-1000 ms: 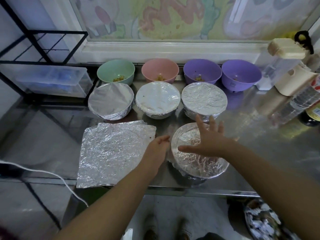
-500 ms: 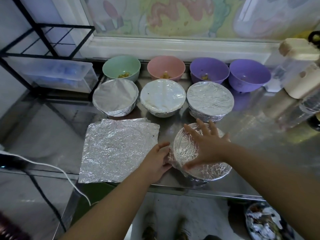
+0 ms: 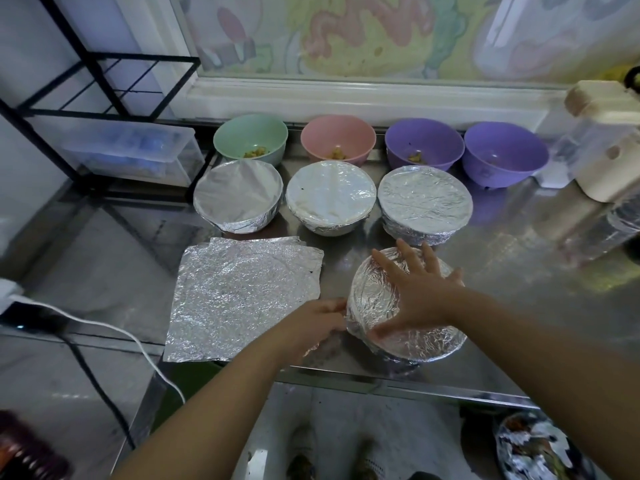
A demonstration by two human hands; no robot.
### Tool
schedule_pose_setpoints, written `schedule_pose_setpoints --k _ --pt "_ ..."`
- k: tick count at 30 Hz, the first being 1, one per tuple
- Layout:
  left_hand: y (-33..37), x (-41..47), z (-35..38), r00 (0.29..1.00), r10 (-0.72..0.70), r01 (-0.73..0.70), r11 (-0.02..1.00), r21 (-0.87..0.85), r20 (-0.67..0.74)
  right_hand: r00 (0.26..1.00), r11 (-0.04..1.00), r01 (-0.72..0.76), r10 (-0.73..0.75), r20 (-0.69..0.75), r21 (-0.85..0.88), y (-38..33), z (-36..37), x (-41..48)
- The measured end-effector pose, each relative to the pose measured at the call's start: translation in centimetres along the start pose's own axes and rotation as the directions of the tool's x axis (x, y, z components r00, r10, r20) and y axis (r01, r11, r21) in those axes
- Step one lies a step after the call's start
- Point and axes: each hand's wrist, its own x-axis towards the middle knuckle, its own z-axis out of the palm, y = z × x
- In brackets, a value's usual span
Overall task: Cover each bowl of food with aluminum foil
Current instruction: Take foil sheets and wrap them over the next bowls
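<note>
A foil-wrapped bowl [image 3: 375,299] stands near the steel table's front edge. My right hand [image 3: 420,292] lies flat on its foil top with fingers spread. My left hand [image 3: 317,325] touches the bowl's left side, fingers curled against the foil there. A stack of loose foil sheets [image 3: 242,296] lies flat to the left. Behind stand three foil-covered bowls [image 3: 330,197]. At the back are uncovered bowls with food: green [image 3: 251,138], pink [image 3: 337,140] and two purple [image 3: 424,145].
The steel table [image 3: 519,271] ends close in front of the wrapped bowl. A black wire rack with a clear plastic box [image 3: 138,150] stands at the left. Cream containers and bottles [image 3: 602,168] crowd the right. A white cable [image 3: 104,327] hangs at the left.
My right hand came down from above the bowl and now lies flat on its foil top. My left hand moved in against the bowl's left side.
</note>
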Motion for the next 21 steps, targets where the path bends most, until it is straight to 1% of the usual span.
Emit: schedule_pose_setpoints --k 1,3,4,5,7,11,14,16,18,20,21 --pt "0.4 -0.1 -0.1 0.999 0.054 -0.054 0.991 0.121 0.001 1.000 1.000 0.001 -0.001 0.000 0.002 0.0 0.0 0.0" --pt "0.7 0.1 -0.1 0.987 0.150 -0.112 0.909 0.402 -0.063 1.000 1.000 0.004 -0.004 0.000 0.005 -0.1 -0.1 -0.1" --pt "0.6 0.3 0.0 0.977 0.187 -0.113 0.866 0.486 -0.105 1.000 1.000 0.005 -0.005 0.002 0.006 -0.1 -0.1 -0.1" --pt "0.6 0.4 0.2 0.968 0.208 -0.109 0.851 0.514 -0.141 1.000 1.000 0.006 -0.006 0.003 0.005 -0.1 -0.1 -0.1" --pt "0.6 0.7 0.5 0.953 0.216 -0.085 0.863 0.497 -0.213 1.000 1.000 0.006 -0.006 0.005 0.004 -0.1 -0.1 -0.1" --pt "1.0 0.7 1.4 0.922 0.221 -0.023 0.851 0.524 -0.319 1.000 1.000 0.010 -0.010 0.009 0.008 -0.1 -0.1 -0.1" --pt "1.5 0.5 2.3 0.906 0.233 0.027 0.802 0.597 -0.354 1.000 1.000 0.016 -0.016 0.006 0.011 -0.1 -0.1 -0.1" --pt "1.8 0.4 2.6 0.897 0.246 0.045 0.775 0.631 -0.366 1.000 1.000 0.019 -0.019 0.008 0.008 0.0 -0.1 0.0" --pt "2.1 0.1 2.6 0.907 0.231 0.042 0.781 0.623 -0.351 1.000 1.000 0.022 -0.022 0.011 0.007 0.0 -0.1 0.0" --pt "2.1 0.0 2.3 0.936 0.176 0.032 0.820 0.572 -0.305 1.000 1.000 0.019 -0.019 0.016 0.008 0.0 -0.2 0.0" --pt "2.2 -0.1 2.1 0.953 0.111 0.043 0.871 0.490 -0.282 1.000 1.000 0.017 -0.018 0.019 0.009 0.0 -0.2 0.0"
